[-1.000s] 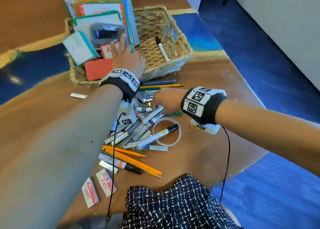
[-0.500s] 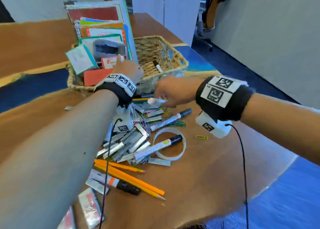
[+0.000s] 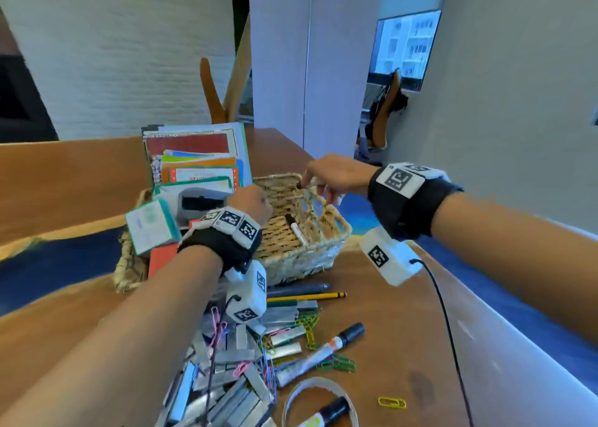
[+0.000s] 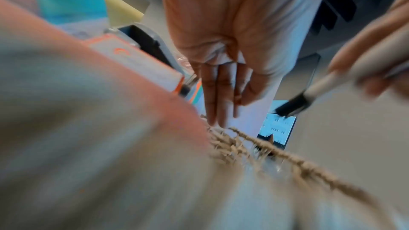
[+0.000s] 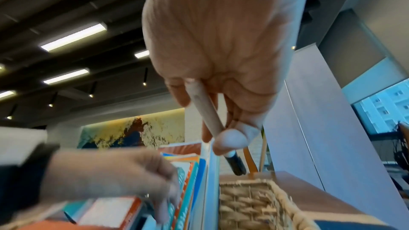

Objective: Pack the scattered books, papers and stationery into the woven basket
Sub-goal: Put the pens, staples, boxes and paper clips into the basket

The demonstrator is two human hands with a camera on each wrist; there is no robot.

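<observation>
A: Where is the right hand [image 3: 336,176]?
B: Over the open half of the woven basket [image 3: 326,248]; thumb and fingers pinch a white marker [image 5: 207,113], black cap pointing down toward the wicker.
A: And the left hand [image 3: 255,202]?
B: Among the upright books [image 3: 200,158] packed in the basket's left side; the wrist view shows its fingers [image 4: 218,93] straight and together, gripping nothing.
A: What's already in the basket?
B: Another marker [image 3: 296,229] lying on the bottom; a grey stapler [image 3: 199,202] and small boxes lean against the books.
A: What remains on the wooden table [image 3: 382,336]?
B: A heap of staple strips [image 3: 233,394] and coloured paper clips [image 3: 307,324]; a yellow pencil [image 3: 307,296] just beside the basket; a black-capped marker [image 3: 323,354]; a tape roll [image 3: 320,397] near the front edge; a lone yellow clip [image 3: 392,402] apart from the pile.
</observation>
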